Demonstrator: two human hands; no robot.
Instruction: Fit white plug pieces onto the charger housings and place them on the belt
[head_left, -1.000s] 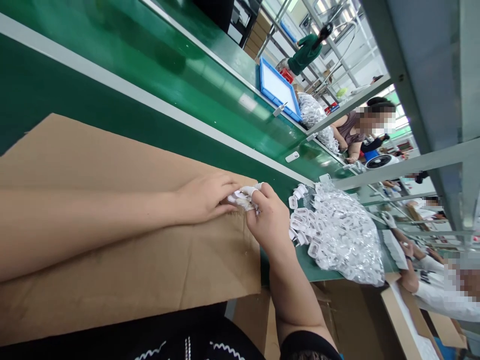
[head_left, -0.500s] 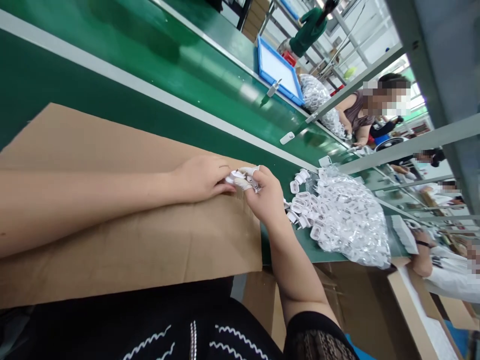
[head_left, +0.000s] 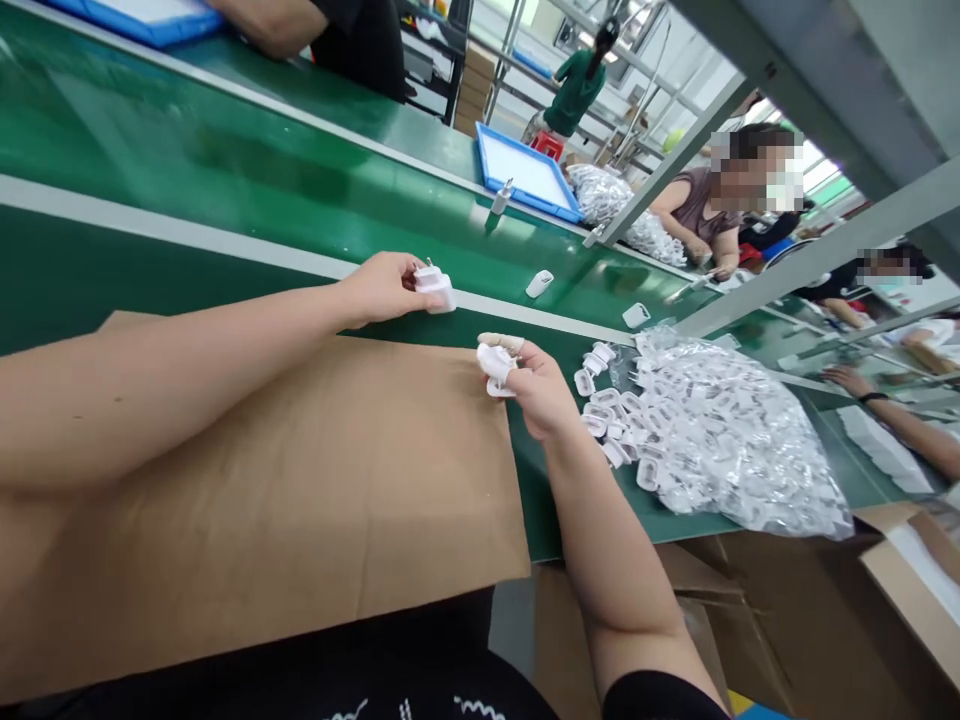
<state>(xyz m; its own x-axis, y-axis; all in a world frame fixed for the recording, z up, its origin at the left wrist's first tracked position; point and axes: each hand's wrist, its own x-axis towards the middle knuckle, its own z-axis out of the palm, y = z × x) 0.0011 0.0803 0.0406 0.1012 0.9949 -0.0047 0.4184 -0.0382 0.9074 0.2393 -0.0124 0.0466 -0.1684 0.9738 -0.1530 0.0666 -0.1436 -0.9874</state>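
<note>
My left hand (head_left: 381, 288) is closed on a white plug charger (head_left: 436, 290), its pins pointing up, above the pale strip at the belt's edge. My right hand (head_left: 541, 390), a pale finger cot on one finger, pinches a white plastic plug part (head_left: 495, 368) over the far right corner of the cardboard sheet (head_left: 390, 470). The fingers partly hide that part. Right of this hand lie several loose white plug pieces (head_left: 600, 412), beside a clear plastic bag (head_left: 735, 430) full of similar ones.
On the green belt (head_left: 300, 190) one white charger (head_left: 502, 196) stands upright; white pieces (head_left: 540, 284) lie nearer. Across it are a blue-rimmed tray (head_left: 529, 175) and a seated person (head_left: 697, 215). A metal post (head_left: 675, 140) slants over the right side. Open cartons (head_left: 757, 590) are below the bench.
My hands have come apart. The left has moved away from me toward the belt with a charger, while the right keeps hold of a white part. The view has shifted, showing more on the left.
</note>
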